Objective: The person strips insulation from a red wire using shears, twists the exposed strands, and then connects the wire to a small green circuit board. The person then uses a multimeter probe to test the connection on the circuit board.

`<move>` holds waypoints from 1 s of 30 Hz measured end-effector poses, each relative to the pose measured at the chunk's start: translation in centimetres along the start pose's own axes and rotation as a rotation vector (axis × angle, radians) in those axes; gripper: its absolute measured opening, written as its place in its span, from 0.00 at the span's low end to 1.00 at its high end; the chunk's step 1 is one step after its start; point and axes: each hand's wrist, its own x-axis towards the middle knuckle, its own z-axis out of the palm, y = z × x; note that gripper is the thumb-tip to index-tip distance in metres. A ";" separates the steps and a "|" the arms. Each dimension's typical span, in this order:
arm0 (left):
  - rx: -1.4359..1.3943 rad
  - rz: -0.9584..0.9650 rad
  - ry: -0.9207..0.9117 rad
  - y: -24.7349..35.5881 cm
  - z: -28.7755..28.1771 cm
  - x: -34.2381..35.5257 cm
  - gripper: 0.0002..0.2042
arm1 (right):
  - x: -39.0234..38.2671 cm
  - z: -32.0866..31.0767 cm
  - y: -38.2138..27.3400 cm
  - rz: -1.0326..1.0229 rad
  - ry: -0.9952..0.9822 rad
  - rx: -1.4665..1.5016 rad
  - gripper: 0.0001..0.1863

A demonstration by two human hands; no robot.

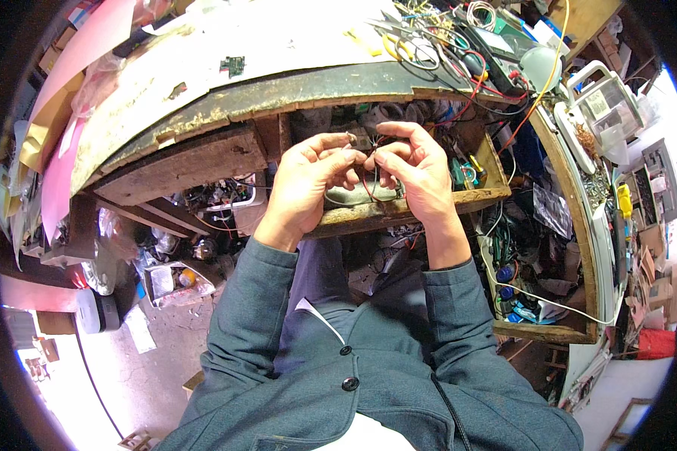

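My left hand (pixel 312 180) and my right hand (pixel 416 167) are close together over an open wooden drawer (pixel 417 203), fingertips pinched. Thin wires (pixel 373 185), one red and others dark, run between the fingertips and droop toward the drawer. The right thumb and forefinger close on these wires. At the left fingertips the pinch also seems to be on wire, with a small pale bit by the forefinger tip; its exact shape is too small to tell. Behind the hands, the drawer's contents are partly hidden.
On the bench top (pixel 278 45) lie a small dark circuit board (pixel 232 66) and tangled leads by a meter (pixel 493 41). Screwdrivers (pixel 470 173) stand in the drawer's right end. A wooden bin (pixel 590 270) with bottles is at right; a box of parts (pixel 174 282) sits lower left.
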 end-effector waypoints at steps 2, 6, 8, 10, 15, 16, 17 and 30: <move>-0.007 -0.002 -0.010 0.0 -0.1 0.0 0.11 | 0.1 -0.1 0.1 -0.004 -0.002 0.005 0.22; -0.032 -0.031 0.000 0.0 -0.3 0.1 0.09 | 0.0 0.0 -0.1 0.002 0.007 -0.018 0.22; -0.020 -0.023 0.013 0.0 -0.2 0.1 0.09 | 0.1 -0.1 0.0 0.007 0.002 -0.011 0.23; -0.009 -0.012 0.016 0.1 0.0 0.0 0.09 | 0.1 -0.1 0.0 0.010 -0.002 0.001 0.23; -0.018 0.023 0.051 -0.2 -0.2 0.2 0.09 | 0.1 0.1 -0.2 0.019 -0.009 0.008 0.23; -0.014 0.028 0.056 -0.2 -0.2 0.2 0.10 | 0.1 0.1 -0.2 0.016 -0.010 0.002 0.23; -0.014 0.023 0.052 -0.2 -0.2 0.2 0.10 | 0.0 0.0 -0.1 0.013 -0.011 -0.004 0.23; -0.017 0.024 0.018 -0.1 -0.2 0.1 0.11 | 0.0 0.0 0.0 0.017 -0.025 -0.019 0.22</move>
